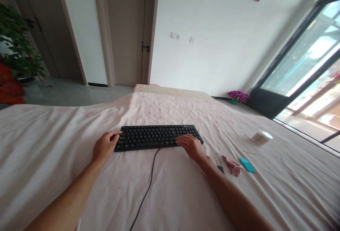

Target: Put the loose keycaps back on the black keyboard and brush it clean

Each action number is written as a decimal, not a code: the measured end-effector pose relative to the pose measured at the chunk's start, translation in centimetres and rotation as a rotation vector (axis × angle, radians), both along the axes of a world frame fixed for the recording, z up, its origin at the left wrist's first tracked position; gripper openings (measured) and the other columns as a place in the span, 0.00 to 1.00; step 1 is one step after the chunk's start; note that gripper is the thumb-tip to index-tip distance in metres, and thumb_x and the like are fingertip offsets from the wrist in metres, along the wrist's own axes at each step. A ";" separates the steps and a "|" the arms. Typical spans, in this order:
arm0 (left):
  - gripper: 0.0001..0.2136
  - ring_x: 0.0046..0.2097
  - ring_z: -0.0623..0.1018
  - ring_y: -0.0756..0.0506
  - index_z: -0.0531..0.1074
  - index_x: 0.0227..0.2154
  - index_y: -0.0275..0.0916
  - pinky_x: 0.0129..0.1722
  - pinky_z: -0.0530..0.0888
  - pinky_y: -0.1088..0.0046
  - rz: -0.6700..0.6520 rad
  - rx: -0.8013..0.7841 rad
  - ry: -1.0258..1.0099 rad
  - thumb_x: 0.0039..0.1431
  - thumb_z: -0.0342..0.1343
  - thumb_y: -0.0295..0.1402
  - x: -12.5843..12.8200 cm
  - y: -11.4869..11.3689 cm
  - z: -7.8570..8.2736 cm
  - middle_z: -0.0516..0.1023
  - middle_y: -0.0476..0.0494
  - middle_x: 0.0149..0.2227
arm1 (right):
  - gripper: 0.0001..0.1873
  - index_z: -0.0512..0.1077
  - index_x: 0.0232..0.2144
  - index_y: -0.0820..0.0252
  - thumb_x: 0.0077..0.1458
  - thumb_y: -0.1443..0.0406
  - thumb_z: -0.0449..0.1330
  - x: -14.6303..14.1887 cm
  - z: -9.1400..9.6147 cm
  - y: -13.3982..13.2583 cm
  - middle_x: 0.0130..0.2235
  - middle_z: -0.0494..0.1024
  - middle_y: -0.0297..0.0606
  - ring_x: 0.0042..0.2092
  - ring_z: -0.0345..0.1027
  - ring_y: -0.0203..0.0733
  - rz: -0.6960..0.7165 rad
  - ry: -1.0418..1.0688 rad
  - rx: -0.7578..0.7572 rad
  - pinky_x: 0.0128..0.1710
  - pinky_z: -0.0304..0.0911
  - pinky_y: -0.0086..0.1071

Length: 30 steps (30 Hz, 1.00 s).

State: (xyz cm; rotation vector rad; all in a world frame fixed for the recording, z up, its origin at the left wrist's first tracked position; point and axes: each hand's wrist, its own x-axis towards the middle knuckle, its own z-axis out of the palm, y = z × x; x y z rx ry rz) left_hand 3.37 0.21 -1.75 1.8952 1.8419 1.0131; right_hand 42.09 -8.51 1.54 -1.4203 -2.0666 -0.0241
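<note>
A black keyboard lies on the pink cloth, its long side across in front of me. My left hand is at its left end, with thumb and bent fingers closed on the edge. My right hand rests over the lower right part of the keyboard, fingers stretched across the keys and partly covering them. From the keyboard's near edge a black cable runs toward me between my forearms.
Right of my right forearm lie a thin tool with a dark handle, a crumpled pink cloth and a blue flat piece. Farther right is a white round container. The pink floral cover spreads beneath everything.
</note>
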 end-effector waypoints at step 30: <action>0.15 0.42 0.76 0.46 0.75 0.42 0.48 0.39 0.70 0.73 0.005 -0.024 -0.012 0.55 0.47 0.40 0.3 -0.5 0.7 0.78 0.51 0.42 | 0.16 0.77 0.40 0.52 0.59 0.70 0.51 0.0 0.4 -0.6 0.43 0.78 0.36 0.44 0.70 0.39 0.103 -0.086 -0.004 0.44 0.67 0.35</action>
